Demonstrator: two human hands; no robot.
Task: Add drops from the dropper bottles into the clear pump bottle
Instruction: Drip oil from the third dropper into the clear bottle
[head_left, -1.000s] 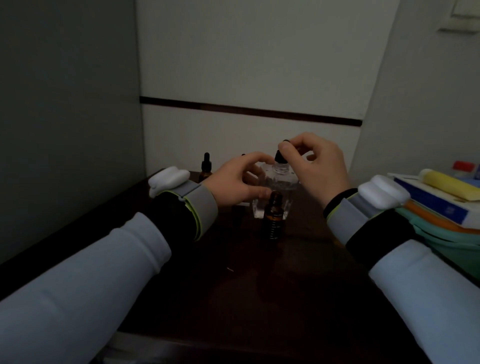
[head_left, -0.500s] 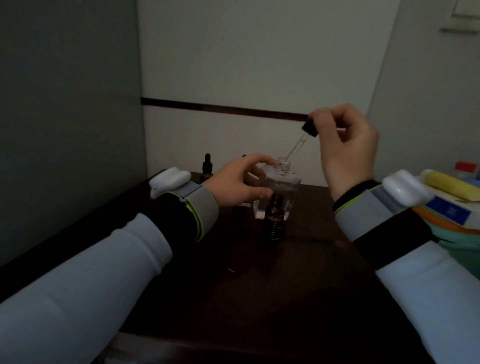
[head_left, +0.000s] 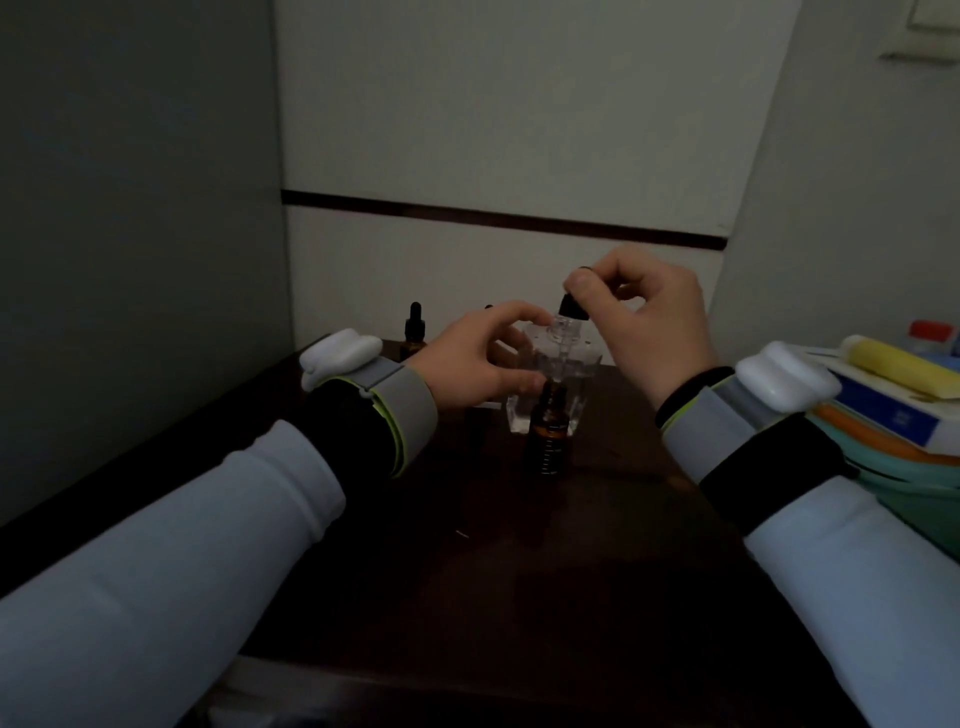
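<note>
A clear square bottle (head_left: 571, 364) stands open-necked at the middle of the dark table. My left hand (head_left: 478, 358) grips its left shoulder. My right hand (head_left: 644, 322) pinches the black bulb of a dropper (head_left: 571, 307), and its glass tube points down into the clear bottle's neck. An uncapped amber dropper bottle (head_left: 548, 441) stands right in front of the clear bottle. A second amber dropper bottle (head_left: 414, 332), capped, stands at the back left.
The dark wooden table (head_left: 467, 561) sits in a corner, walled at the left and the back. At the right edge lies a stack of books and trays (head_left: 893, 415) with a yellow tube (head_left: 898, 364) on top.
My right hand had lifted the dropper up and to the right of the clear bottle; now it has come back down, with the tube inside the neck. My left hand has stayed put.
</note>
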